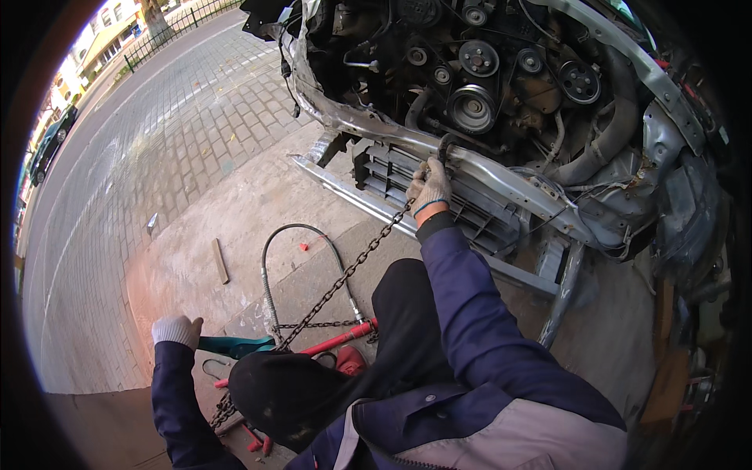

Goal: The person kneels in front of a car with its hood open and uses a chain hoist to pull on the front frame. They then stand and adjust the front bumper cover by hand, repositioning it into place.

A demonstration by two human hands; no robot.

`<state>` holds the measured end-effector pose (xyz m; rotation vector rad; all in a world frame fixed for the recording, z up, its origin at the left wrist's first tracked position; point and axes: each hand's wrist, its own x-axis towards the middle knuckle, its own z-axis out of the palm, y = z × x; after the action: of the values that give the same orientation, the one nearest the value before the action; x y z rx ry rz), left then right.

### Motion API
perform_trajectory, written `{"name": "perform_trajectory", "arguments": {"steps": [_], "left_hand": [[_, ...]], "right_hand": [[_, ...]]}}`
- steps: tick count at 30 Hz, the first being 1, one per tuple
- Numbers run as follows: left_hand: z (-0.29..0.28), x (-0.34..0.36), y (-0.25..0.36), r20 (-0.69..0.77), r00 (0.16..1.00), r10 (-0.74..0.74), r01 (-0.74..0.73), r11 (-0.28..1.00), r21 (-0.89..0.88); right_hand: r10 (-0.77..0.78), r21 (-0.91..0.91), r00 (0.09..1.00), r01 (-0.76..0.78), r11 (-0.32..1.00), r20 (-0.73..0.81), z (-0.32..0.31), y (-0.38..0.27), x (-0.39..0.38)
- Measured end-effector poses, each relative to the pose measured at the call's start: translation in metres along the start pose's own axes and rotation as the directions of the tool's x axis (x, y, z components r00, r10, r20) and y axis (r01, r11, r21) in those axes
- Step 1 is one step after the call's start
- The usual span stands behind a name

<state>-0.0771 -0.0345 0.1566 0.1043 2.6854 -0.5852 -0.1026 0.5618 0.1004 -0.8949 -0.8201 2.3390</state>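
Note:
In a white knit glove, my right hand (429, 186) is closed round the upper end of a steel chain (362, 257), just below a dark hook (445, 149) at the bent silver front crossmember (376, 129) of a car. From there the chain runs taut down to the lower left, past my knee. Off to the left, my gloved left hand (177, 331) is closed on the end of a teal handle (235, 345), whose far end reaches beside my leg. A red bar (333, 340) and a black hose (294, 226) with metal fittings lie beside the chain.
The car's exposed engine (478, 70) with pulleys and belts fills the top. Under the crossmember sit a dark grille (489, 215) and a silver rail (364, 200). A wood strip (220, 261) lies on the concrete. Paving bricks and a fence (176, 30) stretch beyond.

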Motion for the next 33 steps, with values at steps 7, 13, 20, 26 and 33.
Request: {"name": "perform_trajectory", "arguments": {"steps": [7, 13, 20, 26, 33], "left_hand": [[-0.059, -0.015, 0.110, -0.319, 0.892, 0.320, -0.297, 0.947, 0.121], [0.087, -0.043, -0.034, -0.256, 0.943, -0.212, 0.169, 0.969, -0.180], [0.264, -0.081, -0.072, 0.195, 0.891, -0.409, 0.444, 0.703, -0.555], [0.076, -0.048, -0.058, 0.064, 0.976, -0.209, 0.212, 0.976, -0.044], [-0.121, -0.031, 0.118, -0.044, 0.886, 0.462, -0.443, 0.871, 0.212]], "right_hand": [[0.020, -0.014, 0.999, -0.020, 1.000, 0.046, -0.003, -0.004, -0.002], [0.013, 0.029, 1.000, -0.014, 0.999, 0.022, -0.003, -0.001, 0.000], [0.046, 0.040, 0.999, -0.046, 0.998, 0.005, -0.001, -0.003, -0.002], [0.017, 0.044, 0.998, -0.014, 0.999, -0.058, 0.007, -0.004, -0.009], [0.065, 0.040, 0.998, -0.064, 0.997, -0.026, 0.005, -0.010, -0.011]]}}
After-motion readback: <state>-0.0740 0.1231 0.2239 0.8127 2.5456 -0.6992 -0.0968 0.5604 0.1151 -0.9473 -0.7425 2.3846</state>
